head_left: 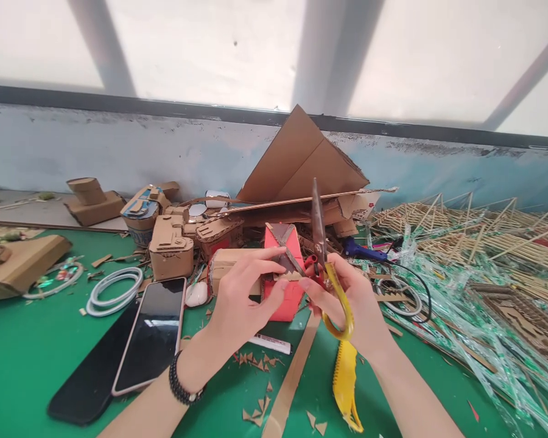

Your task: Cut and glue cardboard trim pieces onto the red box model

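My left hand [240,286], with a dark beaded bracelet on its wrist, pinches a small dark-and-brown cardboard piece [290,263] with a notched edge. My right hand [354,298] is wrapped round yellow-handled scissors [318,225], their worn blades pointing up. Its thumb and fingertips also meet the cardboard piece's right end. Just below and behind the piece lies a red box-like object [287,307], partly covered by my fingers. A long cardboard strip [296,365], a white marker [273,344] and small cardboard triangles [258,362] lie on the green table beneath my hands.
Two phones [153,334] and a coiled white cable [114,291] lie left. Cardboard models [171,246] and a folded cardboard sheet [305,158] stand behind. Wooden sticks [466,228] and clear plastic strips [466,328] are heaped right. A yellow object [344,389] with a toothed edge lies near my right forearm.
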Motion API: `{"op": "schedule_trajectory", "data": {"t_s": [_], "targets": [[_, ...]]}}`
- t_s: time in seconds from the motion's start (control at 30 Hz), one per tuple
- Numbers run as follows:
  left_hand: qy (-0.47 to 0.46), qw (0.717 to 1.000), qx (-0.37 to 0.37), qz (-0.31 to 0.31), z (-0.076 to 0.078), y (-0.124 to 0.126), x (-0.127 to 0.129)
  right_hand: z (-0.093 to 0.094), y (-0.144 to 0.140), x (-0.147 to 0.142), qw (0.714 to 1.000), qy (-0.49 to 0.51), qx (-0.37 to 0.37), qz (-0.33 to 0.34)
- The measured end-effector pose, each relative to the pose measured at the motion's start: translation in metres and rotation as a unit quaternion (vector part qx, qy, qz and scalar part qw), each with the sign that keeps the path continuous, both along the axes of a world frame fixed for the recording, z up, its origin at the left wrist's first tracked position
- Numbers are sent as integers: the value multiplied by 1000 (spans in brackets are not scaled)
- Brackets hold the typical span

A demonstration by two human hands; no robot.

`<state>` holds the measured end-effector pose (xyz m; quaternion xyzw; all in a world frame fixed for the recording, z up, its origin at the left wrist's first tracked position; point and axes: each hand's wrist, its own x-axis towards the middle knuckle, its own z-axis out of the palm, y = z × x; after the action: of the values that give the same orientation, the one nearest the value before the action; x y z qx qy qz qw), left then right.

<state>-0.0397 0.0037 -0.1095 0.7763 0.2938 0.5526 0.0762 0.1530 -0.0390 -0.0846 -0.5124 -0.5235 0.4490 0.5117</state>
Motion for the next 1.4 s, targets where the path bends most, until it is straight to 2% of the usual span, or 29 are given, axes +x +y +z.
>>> {"op": "schedule_trajectory", "data": {"t_s": [0.27, 0.53, 1.0, 1.13, 1.27, 1.4], "targets": [[-5, 1000, 0, -1, 2, -1, 2, -25, 1, 9, 996, 44, 13, -71], [13, 1000, -1, -10, 3, 1, -1, -32, -2, 3, 997, 72, 14, -37], [-10, 999, 9, -38, 1, 3, -1, -38, 1, -1, 991, 95, 50, -80], [-20, 998, 34, -45, 2, 1, -1, -42, 0, -5, 987, 107, 80, -84], [1, 995, 95, -24, 7, -4, -2, -43, -8, -11, 980, 135, 132, -66], [50, 987, 152, -18, 11, -9, -2, -41, -19, -18, 980, 145, 122, -63]]}}
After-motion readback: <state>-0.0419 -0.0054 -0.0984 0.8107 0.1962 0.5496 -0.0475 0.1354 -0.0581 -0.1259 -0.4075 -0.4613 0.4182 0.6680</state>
